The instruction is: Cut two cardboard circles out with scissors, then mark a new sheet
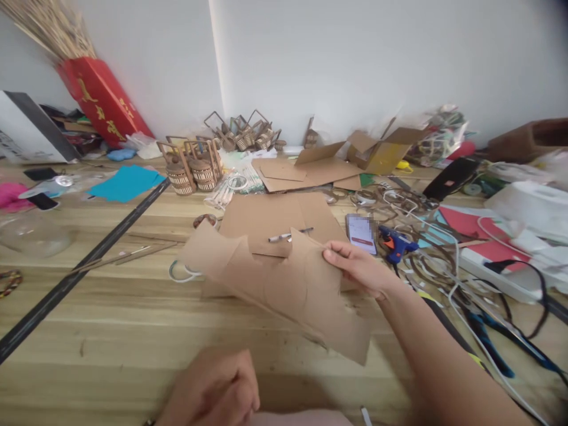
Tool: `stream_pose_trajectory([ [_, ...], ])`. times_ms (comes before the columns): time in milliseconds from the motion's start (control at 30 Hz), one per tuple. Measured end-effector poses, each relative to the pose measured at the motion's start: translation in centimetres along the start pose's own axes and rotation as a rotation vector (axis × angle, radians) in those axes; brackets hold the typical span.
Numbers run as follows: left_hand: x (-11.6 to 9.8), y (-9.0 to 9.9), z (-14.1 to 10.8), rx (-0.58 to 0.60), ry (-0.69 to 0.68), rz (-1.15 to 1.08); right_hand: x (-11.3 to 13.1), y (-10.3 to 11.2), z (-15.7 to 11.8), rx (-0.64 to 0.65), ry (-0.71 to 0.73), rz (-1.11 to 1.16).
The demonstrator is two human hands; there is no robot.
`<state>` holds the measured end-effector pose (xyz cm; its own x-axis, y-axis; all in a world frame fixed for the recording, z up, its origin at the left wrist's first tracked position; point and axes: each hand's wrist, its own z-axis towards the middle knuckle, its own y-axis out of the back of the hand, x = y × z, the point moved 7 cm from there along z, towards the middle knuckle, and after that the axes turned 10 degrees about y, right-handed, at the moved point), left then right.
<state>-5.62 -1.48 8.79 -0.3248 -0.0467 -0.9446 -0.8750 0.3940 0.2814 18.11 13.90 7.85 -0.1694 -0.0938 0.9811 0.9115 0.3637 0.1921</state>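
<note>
My right hand pinches the upper right edge of a cut cardboard piece, thumb on top. The piece is held tilted above the table, with a notch in its top edge and a faint round outline on its face. At the bottom, close to my body, my left hand is curled up; whatever may be inside it is hidden. Behind the held piece, a larger cardboard sheet lies flat, partly covered. A pen rests on that sheet.
Right of the sheet are a phone, a blue glue gun and blue-handled pliers among cables. Small woven baskets and an open cardboard box stand at the back. Blue paper lies left, beside a black strip.
</note>
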Motion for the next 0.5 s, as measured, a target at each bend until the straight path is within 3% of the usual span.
stream_pose_trajectory([
  [67,2.2,-1.3,1.7,0.127,0.222,-0.069,0.2,0.9,0.3,-0.093,0.026,0.036],
  [133,3.6,-2.2,3.6,0.148,0.315,-0.227,0.3,1.0,0.3,-0.142,0.042,0.061],
  [233,4.2,-2.6,6.2,0.052,0.252,-0.373,0.3,-0.4,-0.1,-0.158,0.049,0.091],
  [367,5.4,-1.5,6.9,-0.195,0.222,-0.171,0.1,-2.4,-1.5,-0.165,0.049,0.078],
  [500,8.4,1.0,5.7,-0.375,0.251,0.043,-1.1,-2.1,-3.5,-0.295,0.073,-0.048],
])
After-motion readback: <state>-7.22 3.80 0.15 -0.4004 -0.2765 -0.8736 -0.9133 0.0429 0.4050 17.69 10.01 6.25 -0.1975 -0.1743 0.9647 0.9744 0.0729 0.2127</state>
